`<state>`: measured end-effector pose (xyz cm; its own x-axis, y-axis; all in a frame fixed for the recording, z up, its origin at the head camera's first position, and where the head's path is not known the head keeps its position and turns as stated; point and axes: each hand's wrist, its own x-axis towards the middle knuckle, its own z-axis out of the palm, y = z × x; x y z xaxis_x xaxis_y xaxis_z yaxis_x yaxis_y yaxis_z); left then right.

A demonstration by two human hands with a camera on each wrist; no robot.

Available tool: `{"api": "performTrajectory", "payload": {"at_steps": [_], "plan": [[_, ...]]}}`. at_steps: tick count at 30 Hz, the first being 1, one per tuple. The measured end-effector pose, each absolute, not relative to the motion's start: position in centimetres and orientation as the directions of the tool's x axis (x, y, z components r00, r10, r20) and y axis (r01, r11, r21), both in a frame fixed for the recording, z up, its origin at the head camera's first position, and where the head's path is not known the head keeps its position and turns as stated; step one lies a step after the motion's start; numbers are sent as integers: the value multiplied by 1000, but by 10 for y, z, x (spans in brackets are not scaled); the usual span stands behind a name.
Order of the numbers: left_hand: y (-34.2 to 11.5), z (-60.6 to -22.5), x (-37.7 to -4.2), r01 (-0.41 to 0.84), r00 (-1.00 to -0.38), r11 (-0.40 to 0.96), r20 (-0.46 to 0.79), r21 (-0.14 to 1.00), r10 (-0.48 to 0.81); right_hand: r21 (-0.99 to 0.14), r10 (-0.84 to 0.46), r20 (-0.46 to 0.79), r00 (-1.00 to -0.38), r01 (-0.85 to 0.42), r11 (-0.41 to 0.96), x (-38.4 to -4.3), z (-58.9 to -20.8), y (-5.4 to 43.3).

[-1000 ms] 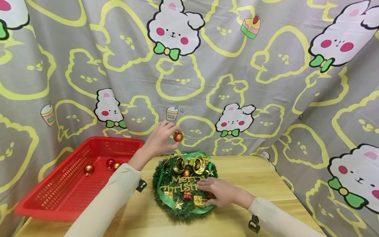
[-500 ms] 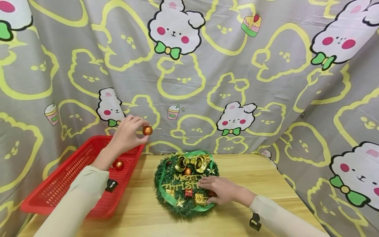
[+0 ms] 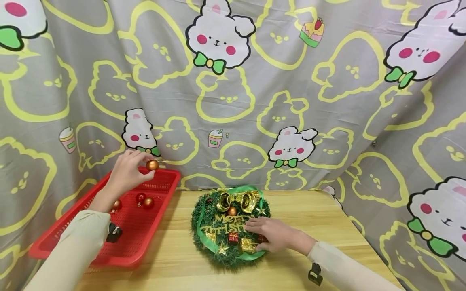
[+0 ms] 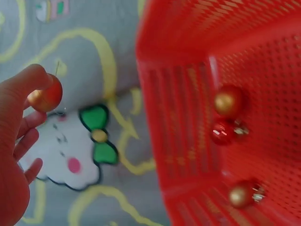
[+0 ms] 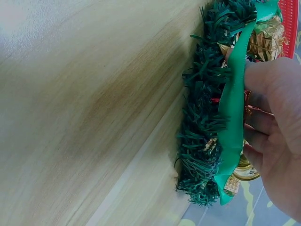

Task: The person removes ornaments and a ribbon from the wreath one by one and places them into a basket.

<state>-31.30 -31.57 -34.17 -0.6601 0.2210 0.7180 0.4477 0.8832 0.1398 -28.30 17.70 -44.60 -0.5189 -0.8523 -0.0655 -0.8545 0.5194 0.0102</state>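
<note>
Between thumb and fingers, my left hand (image 3: 128,171) pinches a copper-coloured bauble (image 3: 152,165), held up above the far part of the red basket (image 3: 160,210). The left wrist view shows that bauble (image 4: 48,94) with a thin thread on top. A green tinsel Christmas wreath (image 3: 204,252) lies on the table, with gold bells, lettering, small gift boxes, a star and a green ribbon (image 5: 233,110). Another copper bauble (image 3: 232,211) sits below the bells. My right hand (image 3: 274,234) rests on the wreath's right side, its fingers extended over the lettering.
Inside the basket lie a red bauble (image 3: 140,198) and two gold ones, one a gold bauble (image 3: 148,203) beside it. The wooden table (image 3: 306,214) ends at a patterned grey curtain (image 3: 240,129) behind.
My left hand has moved left with the bauble, from behind the wreath to over the basket. The right hand has stayed on the wreath.
</note>
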Motion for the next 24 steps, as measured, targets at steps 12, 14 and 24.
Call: {"api": "performTrajectory", "payload": {"at_steps": [12,14,24], "plan": [[-361,-378,-312,275,-824,896,565,348,33,6,-852,-54,-521,-853,522,-283,-447,179],[-367,-385,-313,263,-832,903,554,340,33,7,-852,-50,-521,-853,521,-283,-447,179],[-383,-413,-316,172,-879,929,477,329,-6,15,-858,-48,-511,-859,511,-283,-448,178]]}}
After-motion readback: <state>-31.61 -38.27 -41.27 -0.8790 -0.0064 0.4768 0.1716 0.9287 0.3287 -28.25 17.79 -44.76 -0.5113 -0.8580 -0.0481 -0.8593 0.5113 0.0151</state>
